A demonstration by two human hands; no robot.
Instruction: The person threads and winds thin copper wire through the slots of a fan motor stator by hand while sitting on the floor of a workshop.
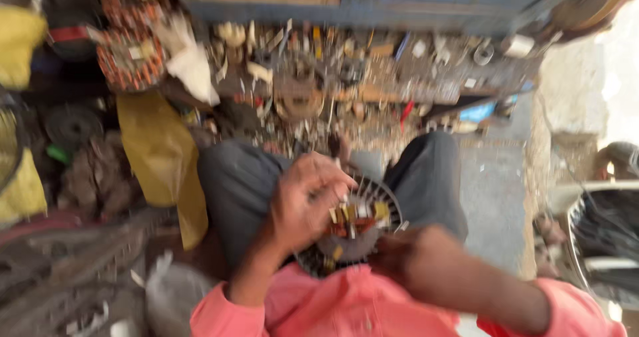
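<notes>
A round motor stator (356,225) — dark, ringed with pale slotted teeth and showing copper-coloured winding and yellowish bits at its centre — sits in the person's lap, between the grey-trousered knees (239,177). The left hand (307,200) lies over its upper left side, fingers curled down onto the rim and the centre, so it looks clamped on the part, though motion blur hides the exact finger placement. The right hand (406,254) comes in at the lower right edge, touching or just beside the rim; whether it is closed on anything I cannot tell, as it is dark and smeared. Both arms wear pink sleeves (346,307).

As a judgement, the work is partway: winding and loose pieces are exposed at the core, and nothing shows it finished or closed up.

Further out, a yellow cloth (160,154) hangs to the left, two other wound stators (130,57) with orange coils lie beyond it, and a litter of small metal parts (346,71) covers the floor before a blue cabinet (426,4) — all blurred.
</notes>
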